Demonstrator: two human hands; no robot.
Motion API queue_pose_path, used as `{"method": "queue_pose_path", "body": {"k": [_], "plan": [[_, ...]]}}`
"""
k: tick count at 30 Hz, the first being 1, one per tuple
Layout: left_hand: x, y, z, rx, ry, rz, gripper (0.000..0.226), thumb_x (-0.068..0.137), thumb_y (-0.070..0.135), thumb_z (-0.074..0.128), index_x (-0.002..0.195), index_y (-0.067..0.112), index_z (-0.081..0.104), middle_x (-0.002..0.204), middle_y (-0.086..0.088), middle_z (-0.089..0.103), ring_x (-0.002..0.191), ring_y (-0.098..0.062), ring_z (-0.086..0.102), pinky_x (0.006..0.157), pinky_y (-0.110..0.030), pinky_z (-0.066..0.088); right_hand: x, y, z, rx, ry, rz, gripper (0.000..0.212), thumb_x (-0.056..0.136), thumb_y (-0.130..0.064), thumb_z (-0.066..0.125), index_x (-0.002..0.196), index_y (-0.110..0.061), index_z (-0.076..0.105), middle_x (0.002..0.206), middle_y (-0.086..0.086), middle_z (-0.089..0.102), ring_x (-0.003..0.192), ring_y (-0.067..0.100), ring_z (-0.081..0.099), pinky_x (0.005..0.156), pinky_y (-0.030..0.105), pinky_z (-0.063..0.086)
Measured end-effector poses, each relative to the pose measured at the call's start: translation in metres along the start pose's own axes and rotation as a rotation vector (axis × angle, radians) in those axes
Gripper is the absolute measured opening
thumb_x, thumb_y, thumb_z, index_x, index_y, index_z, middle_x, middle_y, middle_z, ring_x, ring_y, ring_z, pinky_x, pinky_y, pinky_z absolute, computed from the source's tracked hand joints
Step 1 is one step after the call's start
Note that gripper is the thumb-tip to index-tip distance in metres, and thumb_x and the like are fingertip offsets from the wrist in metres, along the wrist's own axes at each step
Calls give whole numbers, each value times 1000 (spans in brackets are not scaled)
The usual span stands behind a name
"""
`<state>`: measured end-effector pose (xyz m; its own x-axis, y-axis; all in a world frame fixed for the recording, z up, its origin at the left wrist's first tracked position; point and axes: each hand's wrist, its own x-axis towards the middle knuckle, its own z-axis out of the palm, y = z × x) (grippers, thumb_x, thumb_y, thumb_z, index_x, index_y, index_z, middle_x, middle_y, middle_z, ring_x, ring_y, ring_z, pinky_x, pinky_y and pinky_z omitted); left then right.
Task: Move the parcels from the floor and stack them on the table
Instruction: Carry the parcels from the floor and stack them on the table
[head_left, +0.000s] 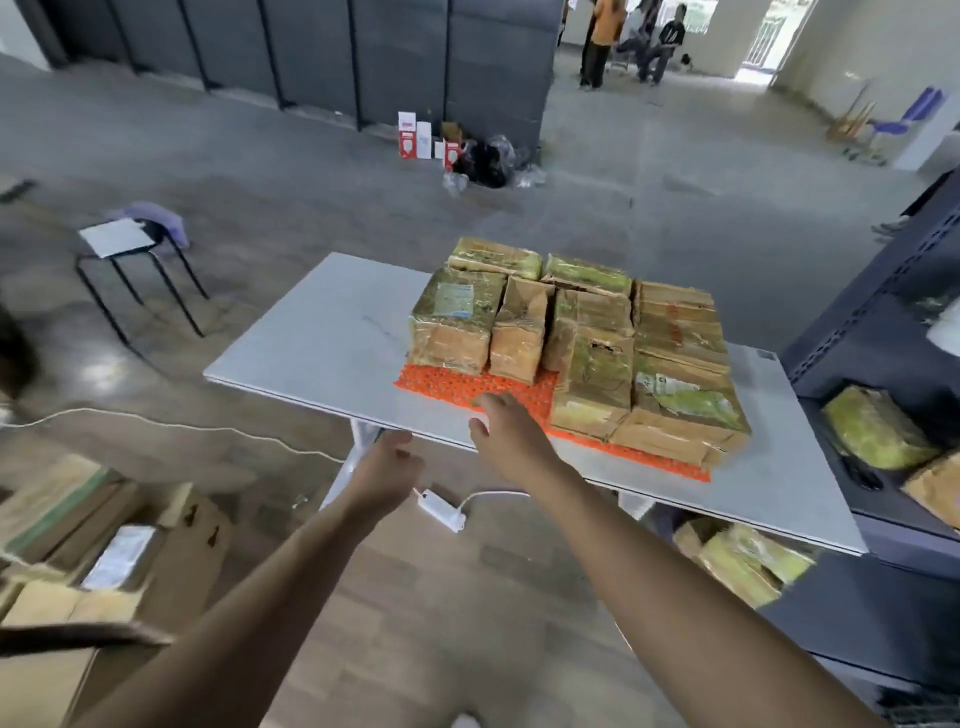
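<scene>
The right hand (511, 434) is spread loosely, fingers straight and a little apart, palm down over the near edge of the orange mat (457, 387); whether the fingertips touch the mat cannot be told. It holds nothing. The left hand (387, 467) is also empty, its fingers relaxed and slightly curled, just in front of and below the near edge of the table (322, 332). Both bare forearms reach forward from the bottom of the view, the right one higher and further out than the left. The parcels (576, 338) sit packed side by side on the mat, on the right part of the table: blocky brown cardboard bundles wrapped in glossy, wrinkled yellowish tape, some with pale labels, one with a torn hole in its top. The mat is perforated plastic; the tabletop is flat, smooth and white. More cardboard boxes (104, 545) lie on the floor at lower left, blurred.
</scene>
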<state>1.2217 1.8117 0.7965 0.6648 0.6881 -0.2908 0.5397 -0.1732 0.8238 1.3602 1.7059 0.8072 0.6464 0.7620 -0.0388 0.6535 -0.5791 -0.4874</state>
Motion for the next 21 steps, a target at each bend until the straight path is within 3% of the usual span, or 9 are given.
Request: {"method": "queue_pose_path", "body": {"k": [2, 4, 8, 12, 16, 21], "plan": [[-19, -27, -31, -14, 56, -26, 19, 87, 13, 55, 106, 14, 55, 77, -4, 59, 61, -22, 52, 53, -26, 40, -11, -37, 21, 16, -26, -41, 36, 98, -20, 46, 134, -13, 51, 132, 14, 49, 121, 31, 49, 99, 37, 40], [-43, -58, -67, -49, 94, -65, 27, 86, 13, 55, 112, 17, 54, 97, -5, 63, 72, -23, 56, 64, -30, 47, -25, -79, 46, 22, -59, -88, 34, 98, -19, 46, 131, -13, 53, 130, 14, 50, 119, 32, 51, 97, 38, 41], [-100, -130, -142, -117, 172, -133, 40, 87, 15, 56, 126, 12, 52, 111, -5, 59, 87, -22, 60, 74, -35, 53, -61, -169, 107, 48, -124, -192, 32, 97, -20, 48, 127, -12, 56, 125, 15, 54, 118, 31, 51, 95, 35, 40], [-168, -200, -214, -91, 268, -197, 48, 78, 29, 51, 122, 11, 53, 110, -8, 64, 94, -28, 62, 80, -36, 54, -103, -259, 170, 54, -237, -274, 33, 98, -23, 48, 130, -17, 54, 131, 12, 53, 120, 30, 51, 101, 37, 41], [-233, -264, -272, -160, 360, -300, 41, 87, 21, 54, 126, 11, 51, 109, -10, 65, 91, -29, 63, 76, -35, 52, -145, -337, 229, 14, -322, -364, 33, 98, -26, 46, 129, -20, 54, 132, 8, 51, 120, 29, 50, 99, 36, 40], [-293, -333, -319, -272, 476, -426, 42, 87, 19, 54, 128, 15, 50, 114, -8, 61, 96, -26, 60, 86, -44, 54, -186, -408, 284, -79, -434, -487, 34, 98, -29, 43, 130, -21, 52, 130, 7, 52, 116, 29, 52, 94, 41, 45]]}}
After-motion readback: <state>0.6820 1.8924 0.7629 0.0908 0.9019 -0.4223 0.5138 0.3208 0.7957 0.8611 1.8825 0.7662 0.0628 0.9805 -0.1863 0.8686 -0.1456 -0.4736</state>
